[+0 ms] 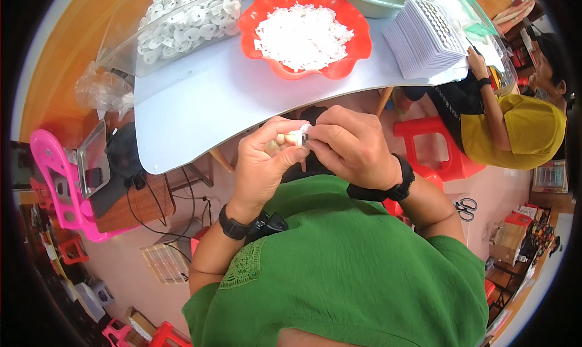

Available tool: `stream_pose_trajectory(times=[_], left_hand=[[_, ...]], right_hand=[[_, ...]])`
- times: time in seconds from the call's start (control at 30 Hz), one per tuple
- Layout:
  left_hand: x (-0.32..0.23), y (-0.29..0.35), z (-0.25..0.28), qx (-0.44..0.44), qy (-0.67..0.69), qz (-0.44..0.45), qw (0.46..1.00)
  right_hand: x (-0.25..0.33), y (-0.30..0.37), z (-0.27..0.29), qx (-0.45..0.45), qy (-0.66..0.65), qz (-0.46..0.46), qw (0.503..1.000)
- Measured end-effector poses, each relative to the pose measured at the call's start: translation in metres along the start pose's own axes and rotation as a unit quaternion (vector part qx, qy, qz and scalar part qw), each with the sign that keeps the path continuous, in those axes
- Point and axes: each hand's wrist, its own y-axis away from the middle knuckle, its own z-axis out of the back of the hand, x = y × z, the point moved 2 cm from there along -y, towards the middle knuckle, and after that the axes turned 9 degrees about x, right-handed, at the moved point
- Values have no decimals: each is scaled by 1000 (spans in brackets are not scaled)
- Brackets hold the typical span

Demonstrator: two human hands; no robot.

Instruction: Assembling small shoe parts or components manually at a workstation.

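My left hand [259,160] is closed, pinching a small white plastic piece [301,133] between thumb and fingertips in front of my chest. From the other side, the fingertips of my right hand [357,145] press together on the same piece. A small dark patch shows where the fingers meet; its nature is too small to tell. Beyond my hands, a red scalloped bowl [359,51] on the table holds a heap of tiny white pieces [303,36]. To its left stands a clear plastic bin [119,54] full of round white plastic parts [189,20].
The pale table [182,116] curves just beyond my hands. A stack of white trays [418,51] stands at its right. A co-worker in a yellow top [515,131] sits there by a red stool [433,147]. At left are a pink chair [60,183] and loose cables [159,225].
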Motion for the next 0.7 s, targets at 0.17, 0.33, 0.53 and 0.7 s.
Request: stream_pose_trajectory(times=[0.17, 0.33, 0.53, 0.7], left_hand=[[-1, -2, -1, -4, 3, -9, 1000], [-1, 0, 1, 1, 17, 43, 999], [0, -1, -1, -5, 14, 32, 999], [-4, -1, -3, -19, -89, 25, 996]], right_hand=[[0, 0, -3, -4, 16, 14, 1000], [-1, -1, -3, -16, 7, 13, 1000], [1, 0, -5, -13, -58, -22, 998], [-2, 0, -3, 19, -113, -19, 993]])
